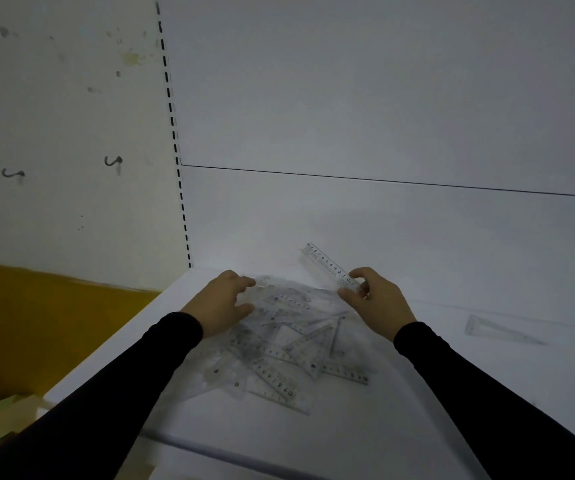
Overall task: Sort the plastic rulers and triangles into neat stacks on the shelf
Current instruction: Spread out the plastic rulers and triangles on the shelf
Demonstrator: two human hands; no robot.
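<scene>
On the white shelf (400, 427), we work over a loose heap of clear plastic rulers and triangles (286, 344), which lies just ahead of our black sleeves (112, 403) and overlaps at every angle. Our left hand (222, 303) rests at the heap's far left edge, fingers curled around a transparent piece there; which piece we cannot tell. Our right hand (372, 299) pinches the near end of one ruler (327, 266), its far end tilted up and away towards the back panel (383, 98). We judge these pieces light, stiff, thin and slick, likely to slide over one another, so a pinch at an end or edge looks surest. A lone triangle (497, 330) lies well apart on the right. No container shows; the pieces sit bare on the shelf
</scene>
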